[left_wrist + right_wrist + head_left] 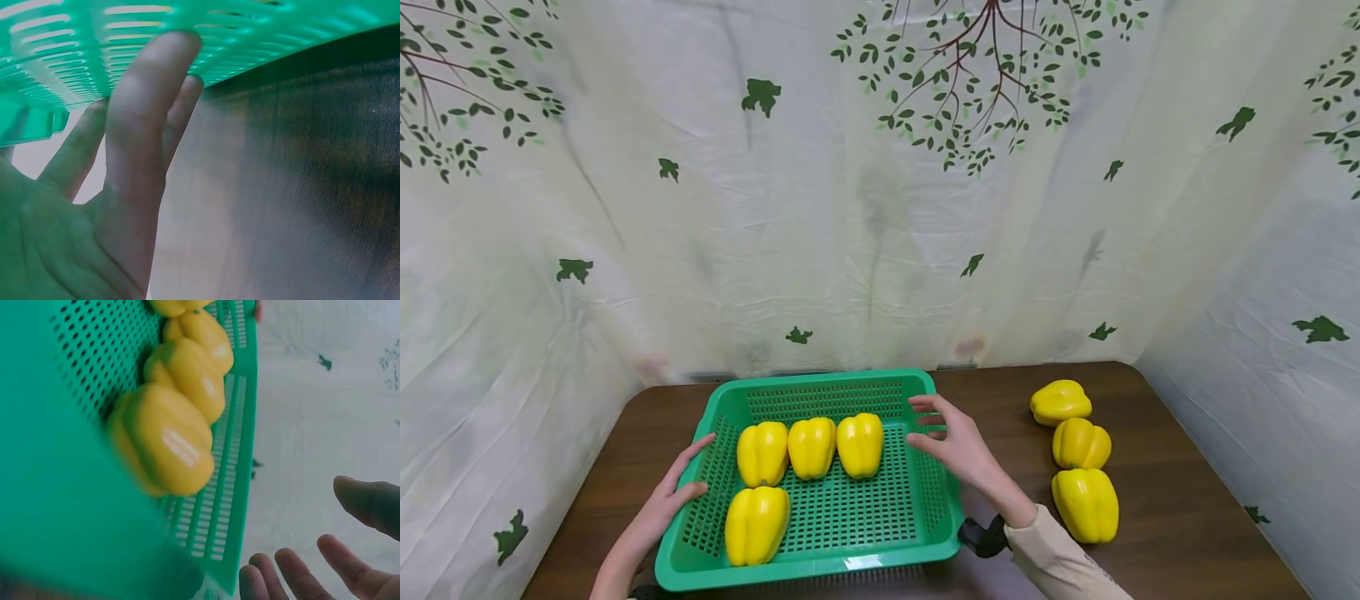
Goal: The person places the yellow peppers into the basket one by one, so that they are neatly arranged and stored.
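A green plastic basket [808, 577] with slotted walls sits on the brown table. Inside it, three yellow bell peppers [812, 448] stand in a row, and one more bell pepper [757, 525] lies at the front left. My left hand [664, 504] rests against the basket's left side, its thumb and fingers mostly straight. In the left wrist view, the thumb [142, 119] lies in front of the slotted green wall. Over the basket's right rim hovers my right hand [953, 442], fingers spread and slightly bent, with nothing in them.
To the right of the basket, three yellow bell peppers [1081, 443] lie in a line on the wooden table [1180, 508]. Behind and at both sides hangs a pale curtain [880, 250] with printed leaves and branches.
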### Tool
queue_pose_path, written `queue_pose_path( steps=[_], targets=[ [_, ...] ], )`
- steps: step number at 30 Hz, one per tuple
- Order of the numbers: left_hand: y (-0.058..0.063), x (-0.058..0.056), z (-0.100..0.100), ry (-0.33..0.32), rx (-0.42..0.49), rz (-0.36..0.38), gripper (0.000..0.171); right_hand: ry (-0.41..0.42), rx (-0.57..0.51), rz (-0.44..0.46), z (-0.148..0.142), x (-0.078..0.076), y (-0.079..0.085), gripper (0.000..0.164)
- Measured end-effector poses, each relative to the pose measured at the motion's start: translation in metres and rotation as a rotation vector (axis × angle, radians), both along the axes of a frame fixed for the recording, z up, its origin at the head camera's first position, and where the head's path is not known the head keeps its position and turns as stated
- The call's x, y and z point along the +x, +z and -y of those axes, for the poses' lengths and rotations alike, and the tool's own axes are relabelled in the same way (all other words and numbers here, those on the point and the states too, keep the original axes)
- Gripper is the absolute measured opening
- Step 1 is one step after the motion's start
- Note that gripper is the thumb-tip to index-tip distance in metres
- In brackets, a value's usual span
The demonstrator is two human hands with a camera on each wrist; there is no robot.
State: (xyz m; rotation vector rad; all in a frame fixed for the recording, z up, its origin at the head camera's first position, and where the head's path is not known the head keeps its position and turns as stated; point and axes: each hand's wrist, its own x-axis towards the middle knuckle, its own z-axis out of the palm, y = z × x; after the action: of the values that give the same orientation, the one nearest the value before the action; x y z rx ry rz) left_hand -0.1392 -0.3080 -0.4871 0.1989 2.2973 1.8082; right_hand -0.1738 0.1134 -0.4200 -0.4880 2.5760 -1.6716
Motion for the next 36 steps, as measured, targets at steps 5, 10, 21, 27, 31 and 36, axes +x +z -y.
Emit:
queue_pose_path(
  steps=[5,10,21,27,31,36],
  targets=[
    [0.000,-0.001,0.000,-0.007,0.000,-0.017,0.059,-0.025,-0.017,0.003,-0.011,-0.002,0.001,0.045],
    [0.000,-0.001,0.001,-0.017,0.000,-0.035,0.059,-0.066,-0.023,-0.006,-0.024,-0.005,0.001,0.044],
    [0.001,-0.001,0.001,0.001,-0.009,-0.011,0.059,-0.134,0.031,-0.088,-0.066,-0.019,-0.007,0.044],
    [-0.001,0.000,0.001,0.004,-0.020,-0.014,0.059,-0.176,0.061,-0.120,-0.084,-0.023,-0.012,0.043],
    [-0.001,0.000,0.000,0.005,-0.025,-0.015,0.059,-0.231,0.116,-0.141,-0.094,-0.025,-0.015,0.043],
    [-0.001,-0.002,0.001,0.000,-0.006,-0.022,0.058,-0.283,0.164,-0.132,-0.107,-0.029,-0.019,0.043]
  ],
)
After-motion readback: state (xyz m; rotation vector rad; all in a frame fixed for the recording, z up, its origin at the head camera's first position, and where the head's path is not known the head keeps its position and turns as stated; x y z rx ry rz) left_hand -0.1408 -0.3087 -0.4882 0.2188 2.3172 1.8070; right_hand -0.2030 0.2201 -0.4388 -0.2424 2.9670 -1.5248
